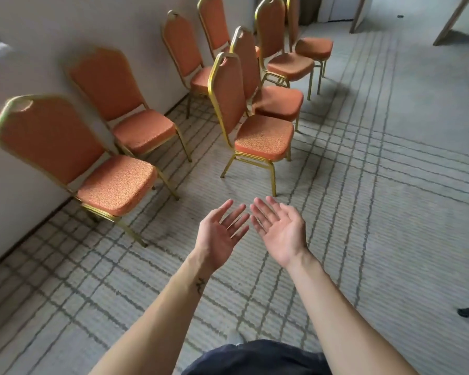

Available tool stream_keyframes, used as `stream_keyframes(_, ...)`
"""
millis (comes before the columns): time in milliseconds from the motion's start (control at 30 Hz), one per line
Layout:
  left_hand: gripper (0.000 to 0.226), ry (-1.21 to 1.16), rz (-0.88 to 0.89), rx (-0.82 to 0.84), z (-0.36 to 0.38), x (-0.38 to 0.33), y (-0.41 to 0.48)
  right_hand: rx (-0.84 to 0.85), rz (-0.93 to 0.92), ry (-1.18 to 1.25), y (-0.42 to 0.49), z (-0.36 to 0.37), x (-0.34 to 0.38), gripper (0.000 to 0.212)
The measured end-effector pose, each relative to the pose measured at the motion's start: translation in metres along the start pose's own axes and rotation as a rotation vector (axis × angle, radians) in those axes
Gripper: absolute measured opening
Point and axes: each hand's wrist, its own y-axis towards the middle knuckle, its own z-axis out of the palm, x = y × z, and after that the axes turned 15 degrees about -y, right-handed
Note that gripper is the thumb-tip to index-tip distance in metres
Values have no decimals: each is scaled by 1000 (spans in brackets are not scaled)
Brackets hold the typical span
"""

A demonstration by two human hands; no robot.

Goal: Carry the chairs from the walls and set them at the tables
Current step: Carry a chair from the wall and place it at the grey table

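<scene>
In the head view, 8 orange padded chairs with gold metal frames (263, 139) stand on the grey striped carpet (390, 185): 4 against the white wall (25, 63) at left, 4 in a row just right of them. Nearer, the left hand (220, 234) and right hand (279, 231) hover palm-up, fingers straight and slightly apart, holding nothing.

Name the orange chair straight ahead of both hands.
The nearest chair of the row off the wall; its front leg sits just beyond the fingertips. Others stand farther or leftward.
</scene>
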Motion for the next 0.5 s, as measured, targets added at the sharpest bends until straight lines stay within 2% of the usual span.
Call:
stream_keyframes(233, 42, -169, 113, -64, -27, -82, 23, 112, 135, -93, 82, 90, -13, 47)
stream_keyframes(500, 42, -367, 326, -209, -57, -181, 90, 284, 336, -229, 205, 189, -39, 46)
